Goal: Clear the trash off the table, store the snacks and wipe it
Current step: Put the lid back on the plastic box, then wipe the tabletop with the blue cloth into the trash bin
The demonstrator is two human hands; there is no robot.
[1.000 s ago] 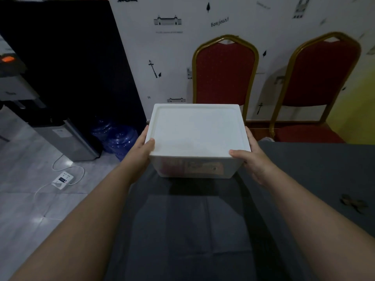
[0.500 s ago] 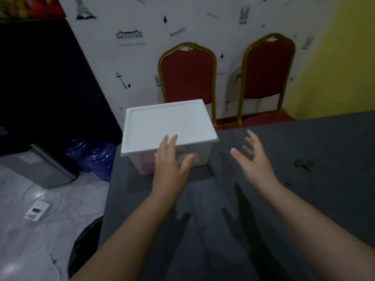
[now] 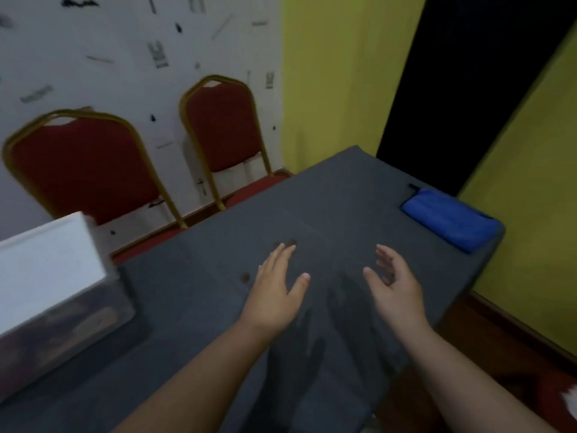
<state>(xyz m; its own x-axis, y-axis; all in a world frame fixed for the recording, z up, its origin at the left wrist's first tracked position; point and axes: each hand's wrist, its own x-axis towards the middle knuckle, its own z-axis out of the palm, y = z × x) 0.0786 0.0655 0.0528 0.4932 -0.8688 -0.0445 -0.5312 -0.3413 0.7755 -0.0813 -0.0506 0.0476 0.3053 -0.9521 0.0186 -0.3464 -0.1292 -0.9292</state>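
Just then my left hand (image 3: 274,285) hovered flat, fingers straight, holding nothing, and my right hand (image 3: 395,285) hung beside it, palm turned inward, fingers loosely spread, equally empty. Both were above the grey bench (image 3: 343,198). Small brown crumbs (image 3: 245,277) lay just beyond my left fingertips. Farther out, the white-lidded storage box (image 3: 46,270) sat at the bench's left end, and a folded blue cloth (image 3: 449,223) lay near the far right corner.
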